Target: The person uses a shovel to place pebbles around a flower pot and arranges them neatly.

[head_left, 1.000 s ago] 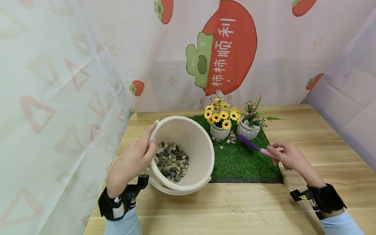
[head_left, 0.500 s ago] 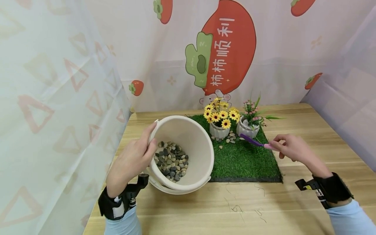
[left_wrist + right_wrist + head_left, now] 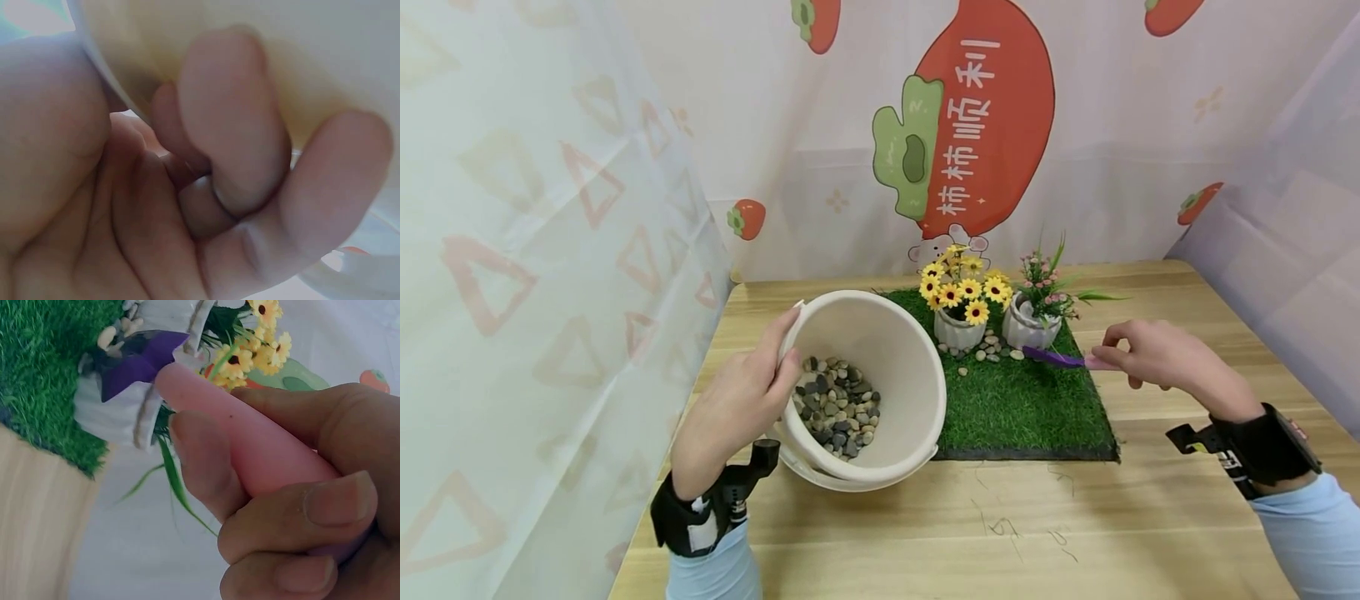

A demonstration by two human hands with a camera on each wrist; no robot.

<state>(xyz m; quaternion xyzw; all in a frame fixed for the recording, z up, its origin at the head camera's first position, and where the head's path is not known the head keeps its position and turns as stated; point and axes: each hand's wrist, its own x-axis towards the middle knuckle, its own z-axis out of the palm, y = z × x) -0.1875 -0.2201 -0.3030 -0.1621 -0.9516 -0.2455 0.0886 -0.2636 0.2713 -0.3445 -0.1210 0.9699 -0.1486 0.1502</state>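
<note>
My left hand (image 3: 737,392) grips the rim of a cream bucket (image 3: 936,408), thumb inside, and the bucket leans with its mouth toward me. In the left wrist view the fingers curl against the bucket's outer wall. Grey and tan pebbles (image 3: 842,412) lie at the bucket's bottom. With my right hand (image 3: 1157,358) I hold a small trowel by its pink handle (image 3: 250,437). Its purple blade (image 3: 1054,358) is low over the artificial grass mat (image 3: 1015,417), at the foot of the white pot (image 3: 1028,329) with pink flowers.
A second white pot (image 3: 958,333) with yellow flowers stands to the left on the mat. Several loose pebbles (image 3: 991,343) lie around the two pots. Stray dark fibres (image 3: 1000,527) lie on the wooden table (image 3: 880,550). Printed cloth (image 3: 835,108) encloses the back and sides.
The right hand has moved right and slightly away from me, drawing the trowel blade rightward along the pot's foot. A pale pebble now shows left of the blade tip. The left hand stays on the bucket.
</note>
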